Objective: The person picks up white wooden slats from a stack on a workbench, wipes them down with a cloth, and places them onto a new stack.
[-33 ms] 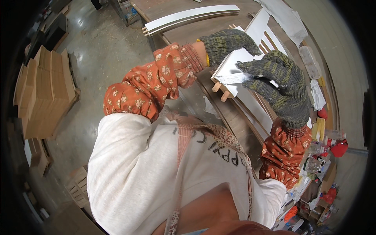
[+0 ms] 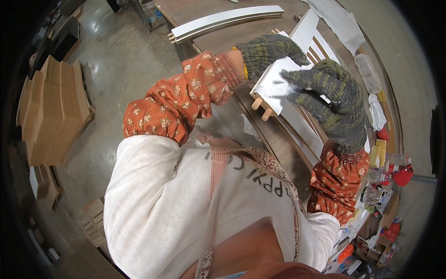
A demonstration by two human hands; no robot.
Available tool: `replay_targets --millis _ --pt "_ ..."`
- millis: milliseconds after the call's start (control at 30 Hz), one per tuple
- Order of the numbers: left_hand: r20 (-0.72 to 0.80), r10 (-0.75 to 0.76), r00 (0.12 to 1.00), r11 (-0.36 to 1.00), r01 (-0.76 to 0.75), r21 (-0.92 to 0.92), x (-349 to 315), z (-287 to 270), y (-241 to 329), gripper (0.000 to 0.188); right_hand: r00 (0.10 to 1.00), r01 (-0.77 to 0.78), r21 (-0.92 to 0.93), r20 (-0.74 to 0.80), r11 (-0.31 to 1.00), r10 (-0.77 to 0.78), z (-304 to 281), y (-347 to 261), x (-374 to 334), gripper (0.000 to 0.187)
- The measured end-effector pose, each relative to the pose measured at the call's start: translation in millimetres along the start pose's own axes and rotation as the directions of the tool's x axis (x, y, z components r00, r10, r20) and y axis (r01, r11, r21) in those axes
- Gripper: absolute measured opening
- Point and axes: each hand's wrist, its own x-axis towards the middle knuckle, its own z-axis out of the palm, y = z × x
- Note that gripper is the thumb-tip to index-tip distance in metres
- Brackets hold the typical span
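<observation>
My left hand [image 2: 267, 53], in a dark grey-green knitted glove, is closed over the far end of a white wooden board [image 2: 274, 74]. Two round wooden dowels [image 2: 261, 109] stick out of the board's near end. My right hand [image 2: 337, 100], gloved alike, has its thumb and fingers pinched at the board's face. Between them is a small white crumpled piece [image 2: 281, 89], perhaps a wipe or cloth, blurred now. More white boards [image 2: 306, 30] with brown edges lie on the table beneath and behind my hands.
A bundle of white boards with dowels [image 2: 227, 21] lies across the table's far left. White cloth [image 2: 339, 23], a clear plastic container [image 2: 368, 73] and plastic bottles [image 2: 374, 195] line the right side. Stacked cardboard [image 2: 55, 109] stands on the floor at left.
The fingers of my right hand and the white piece in them have shifted very slightly on the board and look more blurred. My left hand keeps its place.
</observation>
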Motion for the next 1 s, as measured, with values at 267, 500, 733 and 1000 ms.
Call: replay_targets --millis 267,500,733,1000 --pt "-0.076 -0.041 0.996 0.991 0.031 -0.133 -2.0 -1.7 -3.8 0.031 0.960 -0.232 0.172 -0.116 0.957 0.254 2.8 12.0 -35.2 0.028" --pt "-0.075 -0.058 0.995 0.936 0.028 -0.350 -7.1 -10.9 23.7 0.031 0.919 -0.378 0.430 0.069 0.820 0.388 4.8 11.0 -45.2 0.020" --pt "-0.059 0.251 0.966 0.724 -0.147 0.674 -4.3 0.4 52.5 0.029 0.958 -0.260 0.017 0.129 0.965 0.256 2.2 2.2 -45.9 0.029" --pt "-0.129 0.205 0.970 0.869 -0.120 0.481 5.0 -11.6 36.7 0.027 1.000 -0.003 0.098 0.019 0.995 0.001 10.2 -1.1 -27.1 0.023"
